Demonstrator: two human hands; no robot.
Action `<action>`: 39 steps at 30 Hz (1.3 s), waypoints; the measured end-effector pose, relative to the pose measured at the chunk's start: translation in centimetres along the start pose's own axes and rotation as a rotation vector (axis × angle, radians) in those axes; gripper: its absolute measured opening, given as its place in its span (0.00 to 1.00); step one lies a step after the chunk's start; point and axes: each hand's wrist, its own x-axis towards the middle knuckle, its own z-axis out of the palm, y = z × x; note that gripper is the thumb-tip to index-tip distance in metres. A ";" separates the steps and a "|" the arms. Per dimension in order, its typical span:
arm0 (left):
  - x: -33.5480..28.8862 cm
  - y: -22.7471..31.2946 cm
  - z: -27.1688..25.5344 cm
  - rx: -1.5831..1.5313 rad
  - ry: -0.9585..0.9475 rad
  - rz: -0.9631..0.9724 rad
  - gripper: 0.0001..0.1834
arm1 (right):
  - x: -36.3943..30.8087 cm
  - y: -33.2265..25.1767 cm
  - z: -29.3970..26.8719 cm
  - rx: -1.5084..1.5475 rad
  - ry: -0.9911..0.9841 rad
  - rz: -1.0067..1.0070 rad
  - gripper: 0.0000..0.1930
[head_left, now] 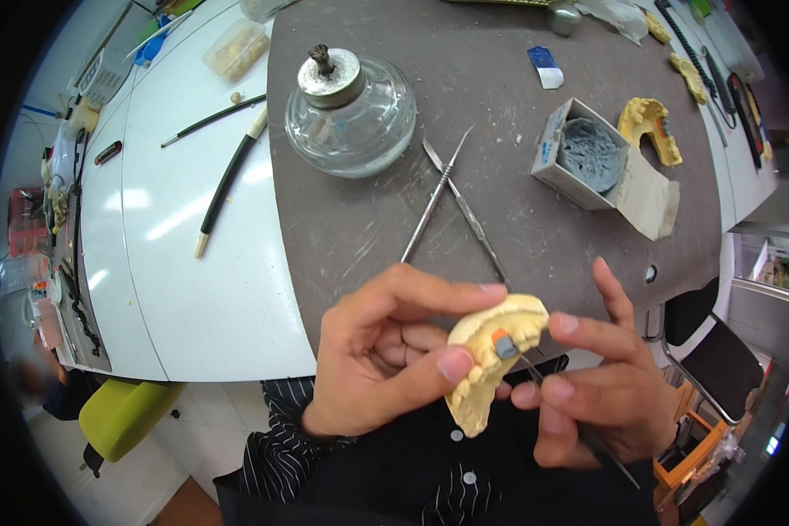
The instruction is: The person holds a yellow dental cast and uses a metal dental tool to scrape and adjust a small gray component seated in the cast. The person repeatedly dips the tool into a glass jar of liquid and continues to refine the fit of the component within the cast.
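The left hand point(373, 351) is partly closed, holding a yellow dental cast point(480, 351) between thumb and fingers. Just right of it, the half-curled right hand point(618, 394) pinches a thin tool point(616, 463), its tip near the cast's grey tooth point(505, 348). Beyond the left hand, two metal instruments point(448, 175) cross.

The person's two hands point(377, 359) point(609, 381) show, with one slim tool point(609, 457), one glass lamp point(351, 127), one open box point(579, 193), two crossed instruments point(430, 213) point(475, 223), two dark rods point(229, 180) point(215, 120) and apparently four dental casts point(480, 377) point(643, 118) point(689, 79) point(657, 28).
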 end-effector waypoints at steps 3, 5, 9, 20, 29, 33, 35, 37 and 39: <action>0.3 -0.3 -0.5 0.006 -0.045 0.029 0.16 | 0.0 0.2 0.0 0.009 0.007 0.028 0.18; 0.5 -0.3 -0.5 0.030 -0.036 0.041 0.17 | 0.2 0.4 0.0 0.016 0.001 0.035 0.18; 0.7 0.3 0.0 0.033 -0.017 0.015 0.17 | 0.4 0.8 0.2 0.023 0.017 0.016 0.18; 0.8 -0.2 -0.1 0.017 -0.007 0.074 0.17 | 0.5 1.2 0.5 0.011 0.036 -0.027 0.18; 0.6 -0.3 -0.3 0.017 -0.022 0.083 0.17 | 0.6 1.3 0.6 0.032 0.048 -0.049 0.16; 0.7 -0.2 -0.2 0.016 -0.024 0.074 0.17 | 0.5 1.3 0.6 0.031 0.068 -0.049 0.16; 0.8 -0.2 -0.2 0.008 -0.021 0.082 0.17 | 0.5 1.2 0.6 0.026 0.073 -0.047 0.16; 0.7 -0.3 -0.2 0.000 -0.020 0.088 0.17 | 0.6 1.2 0.7 0.019 0.069 -0.047 0.16; 0.6 -0.3 -0.3 0.001 -0.022 0.089 0.17 | 0.6 1.2 0.7 0.018 0.063 -0.057 0.16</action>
